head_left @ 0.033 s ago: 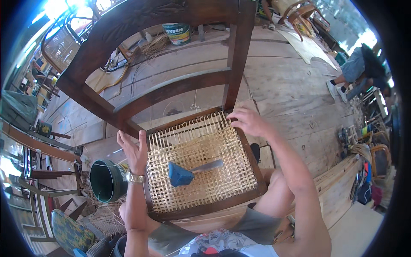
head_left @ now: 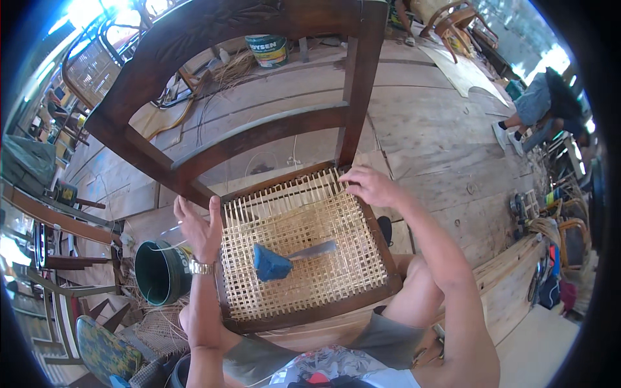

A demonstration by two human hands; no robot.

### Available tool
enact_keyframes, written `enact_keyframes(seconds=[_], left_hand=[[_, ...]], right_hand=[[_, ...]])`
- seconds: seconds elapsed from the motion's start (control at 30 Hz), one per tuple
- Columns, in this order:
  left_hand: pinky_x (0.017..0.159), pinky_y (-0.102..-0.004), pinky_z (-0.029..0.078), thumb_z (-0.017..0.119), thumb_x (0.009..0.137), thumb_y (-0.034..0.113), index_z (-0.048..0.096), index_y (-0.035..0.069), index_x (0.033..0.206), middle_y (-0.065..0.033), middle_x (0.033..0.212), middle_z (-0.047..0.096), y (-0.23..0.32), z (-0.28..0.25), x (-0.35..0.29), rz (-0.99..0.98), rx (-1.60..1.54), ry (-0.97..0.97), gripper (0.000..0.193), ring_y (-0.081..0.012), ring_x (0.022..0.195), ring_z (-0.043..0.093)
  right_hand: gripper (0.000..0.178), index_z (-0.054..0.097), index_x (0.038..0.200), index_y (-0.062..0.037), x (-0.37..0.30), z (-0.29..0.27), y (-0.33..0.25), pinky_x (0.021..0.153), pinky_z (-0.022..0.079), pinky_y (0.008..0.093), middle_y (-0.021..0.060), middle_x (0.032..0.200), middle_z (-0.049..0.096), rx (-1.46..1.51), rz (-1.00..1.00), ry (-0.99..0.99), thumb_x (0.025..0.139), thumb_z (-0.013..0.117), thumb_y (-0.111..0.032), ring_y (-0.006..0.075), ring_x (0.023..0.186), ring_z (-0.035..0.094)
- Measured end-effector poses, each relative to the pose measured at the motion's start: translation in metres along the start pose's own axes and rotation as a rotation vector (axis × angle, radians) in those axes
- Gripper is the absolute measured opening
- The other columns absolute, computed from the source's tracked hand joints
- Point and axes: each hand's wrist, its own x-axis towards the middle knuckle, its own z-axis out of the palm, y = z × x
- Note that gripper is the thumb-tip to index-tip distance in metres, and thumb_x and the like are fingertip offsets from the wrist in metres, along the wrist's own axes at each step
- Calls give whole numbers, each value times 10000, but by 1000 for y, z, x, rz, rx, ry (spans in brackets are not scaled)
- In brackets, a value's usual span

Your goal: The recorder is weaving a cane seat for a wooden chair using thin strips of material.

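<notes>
A dark wooden chair frame (head_left: 259,137) stands before me, its seat woven with pale cane (head_left: 310,284). The weave is looser along the far edge, where lengthwise strands show. On it lies a knife-like tool (head_left: 313,251) with a flat metal blade and a blue wrapped handle (head_left: 272,264). My left hand (head_left: 202,227), a watch on its wrist, is raised at the seat's left edge, thumb and fingers apart. A thin pale strand shows beside it. At the far right corner, my right hand (head_left: 370,185) has its fingertips closed on a cane strand; the fingertips partly hide it.
A green bucket (head_left: 155,275) stands left of my left forearm. Another bucket (head_left: 268,52) sits beyond the chair, near loose cane scraps (head_left: 233,70). Chair frames crowd the left side. At the far right is another person's leg (head_left: 511,123). Wooden boards (head_left: 446,136) cover the floor.
My right hand has shifted slightly left along the far corner. The pale strand beside my left hand has changed position a little. The tool has not moved.
</notes>
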Motion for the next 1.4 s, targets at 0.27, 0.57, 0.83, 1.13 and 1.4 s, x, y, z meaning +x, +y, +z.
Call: enact_keyframes(seconds=[0.27,0.57,0.83,1.13,1.4], left_hand=[[1055,-477,395,716,886,427,509,-16,1317,-200,1299,578,24,-7,-36,81,-227,-443,652,-352,1242,526],[742,-395,526,662,934,276,704,40,1062,-138,911,725,2,-48,-9,154,-442,-1020,272,-305,839,695],[694,-276,508,631,959,165,714,19,959,-35,766,704,-142,-259,33,-152,-170,-879,168,-109,717,638],[607,-301,463,621,964,218,690,31,900,-36,673,624,-148,-297,52,-127,-33,-759,210,-115,636,575],[707,-497,514,616,913,276,693,91,888,-182,773,678,147,-107,-11,542,-472,-716,202,-397,756,659]], right_hand=[[141,684,881,-55,24,22,5,863,478,399,101,1028,635,114,-23,-222,867,713,-192,285,941,595],[104,660,855,-9,87,104,-198,755,499,396,118,872,656,344,-151,-303,879,667,-110,304,830,631],[95,659,882,8,53,-7,-220,645,456,257,21,756,609,512,-9,-277,900,682,-82,96,705,562],[194,659,1080,-41,-154,-209,122,949,455,326,93,1077,661,-565,630,150,966,628,-194,220,1039,611],[383,538,1351,-43,-35,-80,-227,996,428,328,87,1233,612,257,59,256,1016,580,-224,170,1081,568]])
